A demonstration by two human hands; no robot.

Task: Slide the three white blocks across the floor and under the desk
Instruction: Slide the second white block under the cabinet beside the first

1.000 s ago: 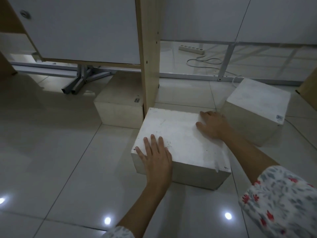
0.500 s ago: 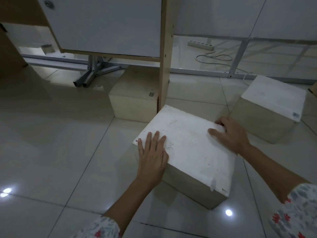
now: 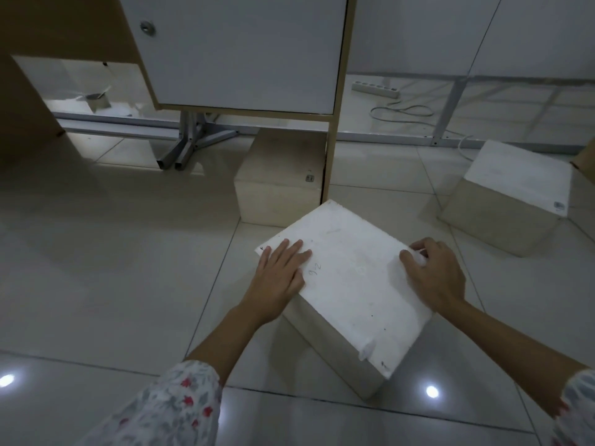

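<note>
Left hand (image 3: 279, 278) lies palm down on the top face of the near white block (image 3: 347, 278), close to its left corner, fingers straight and together, pointing forward and a little right. Nothing is grasped; the hand presses flat. The forearm runs back to a floral sleeve (image 3: 174, 410) at the bottom of the view.

Right hand (image 3: 433, 273) sits at the right edge of the same block. Its fingers are curled over that edge and the thumb lies on the top face, so the hand grasps the block's rim. The right forearm extends down to the lower right corner of the view.

The near white block rests on the tiled floor (image 3: 112, 268) between the two hands, turned at an angle to the tile lines, its far corner just short of the desk's wooden upright (image 3: 335, 123). A handwritten mark is visible on its top beside the left fingertips.

A second white block (image 3: 277, 185) stands further back, touching or just beside the left face of the upright, partly below the white desk panel (image 3: 241, 49). A third white block (image 3: 512, 191) stands well apart to the right, a small label at its near right corner.

Behind, a metal frame foot (image 3: 186, 146) rests on the floor, and a power strip (image 3: 375, 89) with its cable lies beyond the upright
</note>
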